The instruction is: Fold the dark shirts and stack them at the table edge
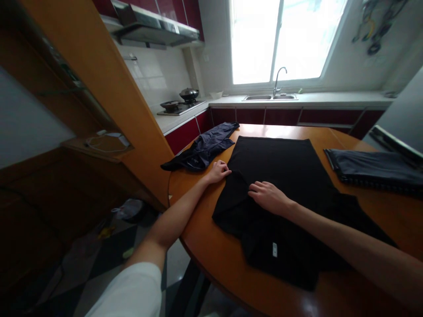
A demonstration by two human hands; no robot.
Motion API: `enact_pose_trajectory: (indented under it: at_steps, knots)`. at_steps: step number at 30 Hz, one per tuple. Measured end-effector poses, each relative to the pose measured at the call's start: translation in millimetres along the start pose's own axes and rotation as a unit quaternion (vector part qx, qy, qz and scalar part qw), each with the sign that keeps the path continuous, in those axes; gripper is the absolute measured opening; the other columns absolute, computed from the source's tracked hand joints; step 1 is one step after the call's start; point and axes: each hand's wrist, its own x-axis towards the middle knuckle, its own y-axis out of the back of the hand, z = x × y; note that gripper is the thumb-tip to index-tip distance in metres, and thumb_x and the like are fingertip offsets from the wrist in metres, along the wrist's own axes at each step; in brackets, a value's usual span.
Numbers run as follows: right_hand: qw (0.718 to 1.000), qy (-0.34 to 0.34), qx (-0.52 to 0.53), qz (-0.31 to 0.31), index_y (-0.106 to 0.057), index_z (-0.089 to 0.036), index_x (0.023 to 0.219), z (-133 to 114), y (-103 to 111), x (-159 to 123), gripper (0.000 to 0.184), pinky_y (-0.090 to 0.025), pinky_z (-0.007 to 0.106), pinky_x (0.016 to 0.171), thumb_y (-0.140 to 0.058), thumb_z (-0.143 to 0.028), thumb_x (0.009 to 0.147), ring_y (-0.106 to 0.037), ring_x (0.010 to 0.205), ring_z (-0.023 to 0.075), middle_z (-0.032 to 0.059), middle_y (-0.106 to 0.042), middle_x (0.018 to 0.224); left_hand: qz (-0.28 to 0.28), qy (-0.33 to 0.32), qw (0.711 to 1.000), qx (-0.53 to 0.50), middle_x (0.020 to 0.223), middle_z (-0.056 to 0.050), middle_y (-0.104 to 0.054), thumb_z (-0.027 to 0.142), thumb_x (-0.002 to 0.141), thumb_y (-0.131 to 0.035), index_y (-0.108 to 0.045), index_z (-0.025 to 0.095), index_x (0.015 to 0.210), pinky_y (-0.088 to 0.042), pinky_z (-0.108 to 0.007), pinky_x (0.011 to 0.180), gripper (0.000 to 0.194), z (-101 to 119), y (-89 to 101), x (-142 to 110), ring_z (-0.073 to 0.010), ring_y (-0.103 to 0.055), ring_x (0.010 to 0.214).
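Gently, the left hand [218,172] is pinching the flat black cloth garment [280,160] by its edge, ideally without tugging, the right hand [269,197] touching it, grip unclear

Reaching forward with the left arm [175,215], slanting it inward from the lower left, bending the fingers [223,165] of the left hand [217,172] and pointing its thumb [227,173] toward the right. Stretching the right arm [337,235] forward and leftward from the lower right, turning the back of the right hand [271,198] upward and curling its fingers. Holding both hands near each other but apart, the left slightly farther forward.
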Motion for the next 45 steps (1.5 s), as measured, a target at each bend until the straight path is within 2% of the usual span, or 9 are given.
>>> enact_pose_trajectory:
  at_steps: [8,14,19,22,26,28,31,39,45]
  knots:
    - [0.998,-0.012,-0.021,0.052,-0.066,-0.018,0.096,8.8,4.6,-1.6,0.02,-0.045,0.035,0.081,-0.048,-0.012,0.099,-0.06,0.092,0.0231,0.0088,-0.068,0.098,0.015,0.008,1.0,-0.017,0.111,-0.009,-0.059,0.038,0.087,-0.069,-0.073,0.019,0.078,-0.036,-0.045,0.108,0.022,0.3,-1.9,0.1,-0.0285,-0.054,0.115]
    - [0.998,-0.04,0.032,0.036,-0.066,-0.019,0.116,7.7,-3.9,-6.1,0.022,-0.049,0.038,0.088,-0.057,-0.022,0.097,-0.061,0.105,0.0251,0.0108,-0.065,0.121,0.023,0.01,0.999,-0.03,0.108,-0.009,-0.061,0.035,0.087,-0.07,-0.072,0.018,0.077,-0.038,-0.045,0.107,0.02,4.3,-2.5,0.6,-0.0277,-0.057,0.111]
    - [0.997,-0.051,0.054,0.032,-0.068,-0.02,0.116,1.1,-15.0,-2.2,0.024,-0.051,0.038,0.091,-0.053,-0.021,0.098,-0.06,0.108,0.0246,0.0103,-0.065,0.121,0.113,0.021,0.991,-0.072,0.104,-0.01,-0.066,0.018,0.095,-0.05,-0.072,0.016,0.098,-0.046,-0.038,0.1,0.022,12.5,15.3,0.6,-0.0229,-0.061,0.105]
    - [0.994,-0.068,0.07,0.053,-0.068,-0.019,0.116,-0.5,-19.4,-2.9,0.024,-0.052,0.038,0.093,-0.052,-0.021,0.098,-0.06,0.107,0.0245,0.0108,-0.065,0.119,0.162,-0.02,0.98,-0.114,0.107,-0.01,-0.068,0.016,0.096,-0.045,-0.071,0.016,0.104,-0.051,-0.036,0.095,0.028,27.7,25.4,-7.1,-0.0221,-0.065,0.102]
    - [0.989,-0.082,0.099,0.075,-0.068,-0.021,0.118,0.6,-23.2,-4.7,0.025,-0.053,0.039,0.093,-0.053,-0.022,0.098,-0.059,0.106,0.0247,0.0097,-0.065,0.12,0.019,-0.105,0.991,-0.075,0.133,-0.01,-0.065,0.022,0.101,-0.042,-0.066,0.019,0.127,-0.041,-0.041,0.111,0.036,57.0,11.1,-21.8,-0.0242,-0.058,0.126]
    - [0.988,-0.078,0.109,0.077,-0.069,-0.022,0.111,1.1,-23.8,-4.5,0.022,-0.052,0.039,0.093,-0.052,-0.019,0.098,-0.059,0.105,0.0244,0.0091,-0.064,0.117,-0.062,-0.105,0.992,-0.02,0.152,-0.012,-0.052,0.03,0.102,-0.044,-0.055,0.019,0.142,-0.029,-0.047,0.12,0.043,67.5,-2.9,-27.0,-0.0271,-0.043,0.144]
    - [0.987,-0.071,0.123,0.076,-0.07,-0.021,0.102,0.9,-23.3,-3.2,0.023,-0.052,0.037,0.09,-0.049,-0.013,0.096,-0.058,0.1,0.0232,0.0091,-0.064,0.111,-0.128,-0.09,0.987,0.031,0.165,-0.012,-0.03,0.044,0.103,-0.045,-0.041,0.021,0.153,-0.013,-0.054,0.124,0.056,71.7,-17.4,-29.1,-0.0295,-0.02,0.155]
    - [0.98,-0.054,0.145,0.123,-0.069,-0.018,0.093,0.7,-21.2,-1.3,0.024,-0.05,0.037,0.092,-0.048,-0.007,0.095,-0.055,0.1,0.0244,0.0112,-0.062,0.105,-0.118,-0.023,0.992,0.028,0.168,-0.01,-0.019,0.056,0.101,-0.042,-0.03,0.026,0.16,-0.005,-0.055,0.124,0.067,54.3,-18.7,-18.5,-0.0321,-0.011,0.156]
    - [0.981,-0.079,0.148,0.092,-0.071,-0.02,0.098,1.3,-22.4,-4.7,0.017,-0.048,0.038,0.088,-0.055,-0.019,0.095,-0.055,0.099,0.0248,0.01,-0.063,0.106,-0.078,-0.008,0.996,0.043,0.166,-0.015,-0.024,0.047,0.105,-0.04,-0.029,0.025,0.16,-0.004,-0.064,0.121,0.06,53.1,-12.0,-13.9,-0.0313,-0.016,0.155]
